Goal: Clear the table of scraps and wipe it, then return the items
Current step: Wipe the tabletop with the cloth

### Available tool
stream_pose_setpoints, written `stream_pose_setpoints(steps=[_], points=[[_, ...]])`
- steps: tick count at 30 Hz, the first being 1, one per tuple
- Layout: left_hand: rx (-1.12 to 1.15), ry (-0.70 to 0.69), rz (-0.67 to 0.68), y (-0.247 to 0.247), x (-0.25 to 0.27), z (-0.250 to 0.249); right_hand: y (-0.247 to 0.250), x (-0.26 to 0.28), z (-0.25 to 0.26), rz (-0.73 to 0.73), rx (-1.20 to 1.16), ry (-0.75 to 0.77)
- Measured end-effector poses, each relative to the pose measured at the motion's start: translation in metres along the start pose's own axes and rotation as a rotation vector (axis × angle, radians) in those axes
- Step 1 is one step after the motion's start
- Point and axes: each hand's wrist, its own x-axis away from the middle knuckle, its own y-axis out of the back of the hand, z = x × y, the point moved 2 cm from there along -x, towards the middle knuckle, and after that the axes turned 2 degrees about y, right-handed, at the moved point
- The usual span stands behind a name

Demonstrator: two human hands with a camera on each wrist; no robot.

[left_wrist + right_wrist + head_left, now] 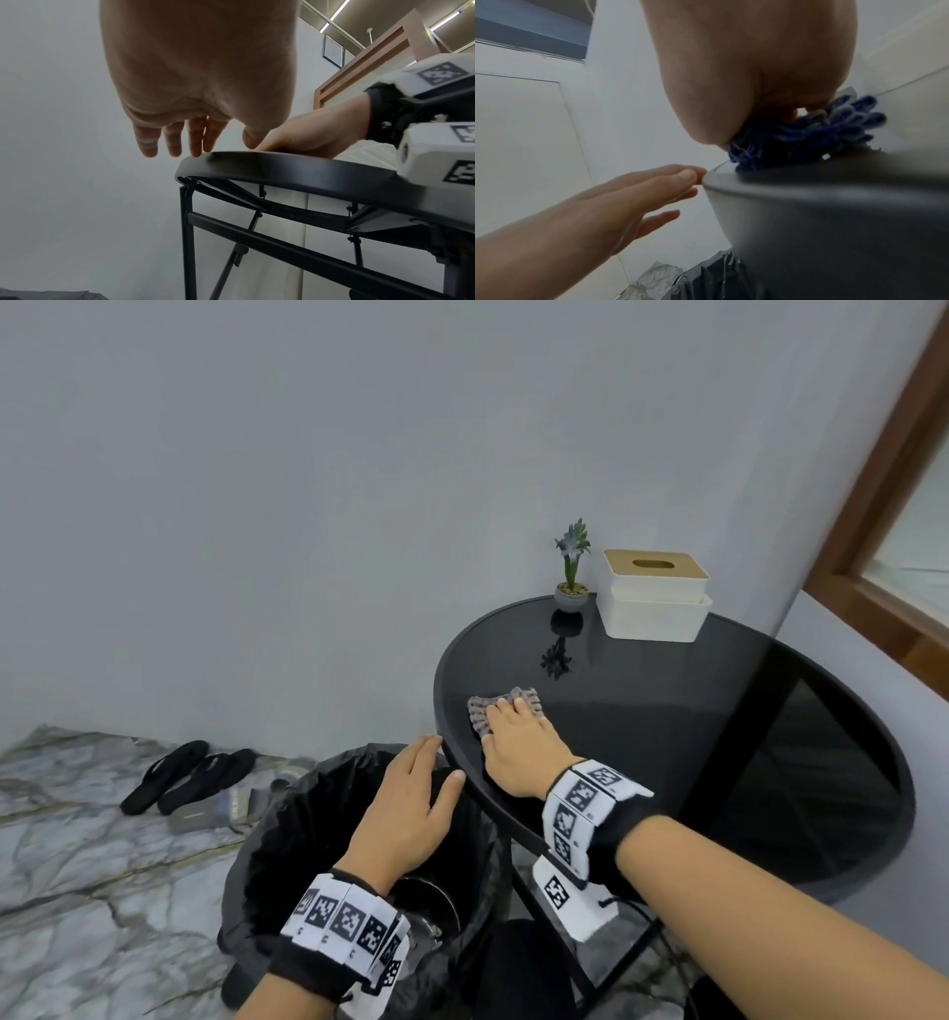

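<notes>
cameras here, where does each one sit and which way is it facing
Head: worn on the head, looks down at the round table, bin, both hands and forearms.
Left wrist: below the left hand, looks along its straight fingers at the table edge; right hand shows.
Right wrist: under the right hand, looks at the cloth it presses; left hand shows.
All three share the table edge and both hands.

Home corner: slippers (195, 775) on marble floor (77, 855), potted plant (571, 572), tissue box (653, 593) on round table (770, 737).
</notes>
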Motion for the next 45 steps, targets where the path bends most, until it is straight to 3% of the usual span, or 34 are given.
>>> stream_pose_setpoints(steps=[5, 10, 16, 25, 31, 35, 39, 45], points=[[-0.022, -0.022, -0.006, -0.004, -0.001, -0.002, -0.009, -0.002, 0.011, -0.008, 0.040, 0.117], [0.004, -0.028, -0.005, -0.006, -0.001, 0.002, -0.011, 0.036, -0.001, -0.002, -0.006, 0.213], [0.007, -0.047, 0.005, -0.004, -0.001, -0.001, 0.003, 0.052, -0.034, -0.006, -0.023, 0.081], [0.010, -0.036, -0.006, -0.003, -0.002, -0.014, 0.036, 0.037, -0.044, 0.249, 0.077, 0.007], [0.001, -0.040, -0.005, -0.008, 0.001, -0.022, 0.026, 0.025, -0.067, 0.122, 0.068, -0.006], [0.012, -0.026, 0.003, -0.013, 0.001, -0.023, 0.026, 0.013, -0.055, 0.142, 0.060, -0.021], [0.033, -0.025, 0.001, -0.015, 0.003, -0.023, 0.020, 0.022, -0.029, 0.236, 0.053, 0.082], [0.034, -0.033, -0.001, -0.014, 0.002, -0.017, 0.014, 0.086, -0.022, 0.304, 0.017, 0.240]])
